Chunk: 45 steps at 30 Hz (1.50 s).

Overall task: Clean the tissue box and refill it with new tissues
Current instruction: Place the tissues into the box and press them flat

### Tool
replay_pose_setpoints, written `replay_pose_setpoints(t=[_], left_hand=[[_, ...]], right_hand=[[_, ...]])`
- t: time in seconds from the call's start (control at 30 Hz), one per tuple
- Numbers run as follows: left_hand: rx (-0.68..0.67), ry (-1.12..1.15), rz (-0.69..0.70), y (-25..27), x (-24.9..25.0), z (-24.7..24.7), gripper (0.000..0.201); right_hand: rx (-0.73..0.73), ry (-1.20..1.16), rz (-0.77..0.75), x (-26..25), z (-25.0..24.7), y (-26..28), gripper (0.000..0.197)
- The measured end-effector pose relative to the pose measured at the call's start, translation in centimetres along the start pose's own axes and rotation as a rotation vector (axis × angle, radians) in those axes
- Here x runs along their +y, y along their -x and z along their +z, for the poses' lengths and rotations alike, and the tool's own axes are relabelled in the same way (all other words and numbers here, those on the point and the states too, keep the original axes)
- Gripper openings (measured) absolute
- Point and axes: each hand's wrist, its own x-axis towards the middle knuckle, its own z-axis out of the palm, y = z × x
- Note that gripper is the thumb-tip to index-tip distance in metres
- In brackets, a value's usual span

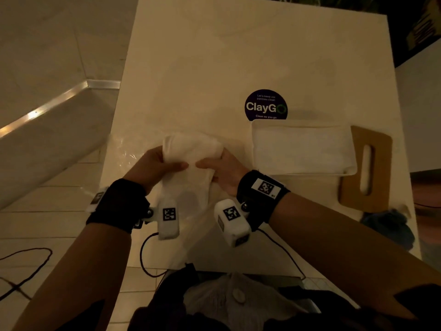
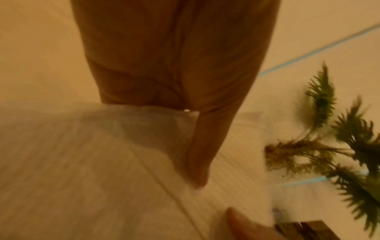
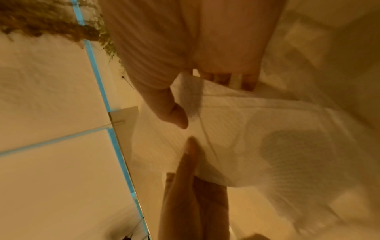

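Note:
A white stack of tissues point(image 1: 192, 148) is lifted just above the table's near left part, and both hands grip it. My left hand point(image 1: 167, 161) holds its left side, thumb on top. My right hand point(image 1: 214, 164) holds the right side, and the two thumbs almost meet. Crinkled clear plastic wrap point(image 1: 124, 149) trails under and to the left of the stack. In the left wrist view my thumb point(image 2: 198, 146) presses on the tissues point(image 2: 82, 162). The right wrist view shows my right thumb point(image 3: 171, 113) on the tissues point(image 3: 267, 129). A white tissue box point(image 1: 303, 149) lies on the right.
A wooden lid with a long slot point(image 1: 379, 168) lies right of the box. A round ClayGo sticker point(image 1: 266, 105) sits behind it on the cream table point(image 1: 214, 56). A dark blue cloth point(image 1: 389, 225) lies at the near right edge. Cables point(image 1: 31, 261) trail on the floor.

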Motion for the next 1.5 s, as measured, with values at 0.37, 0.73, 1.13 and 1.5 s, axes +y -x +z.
replay_pose_setpoints(t=[0.37, 0.73, 1.13, 1.5], left_hand=[[-0.096, -0.221, 0.067, 4.6, 2.0, -0.3, 0.064], [-0.183, -0.364, 0.191, 5.5, 8.1, 2.8, 0.052], [0.068, -0.560, 0.378, -3.7, 9.9, 16.6, 0.032], [0.192, -0.873, 0.398, -3.3, 9.0, 19.2, 0.033]], right_hand=[[0.074, -0.178, -0.096, -2.0, 0.2, 3.5, 0.035], [0.181, -0.362, -0.291, -5.9, -6.9, 9.6, 0.035], [0.584, 0.407, -0.239, -6.9, -22.0, 11.8, 0.037], [0.470, 1.074, -0.125, -6.5, -22.8, 9.8, 0.054]])
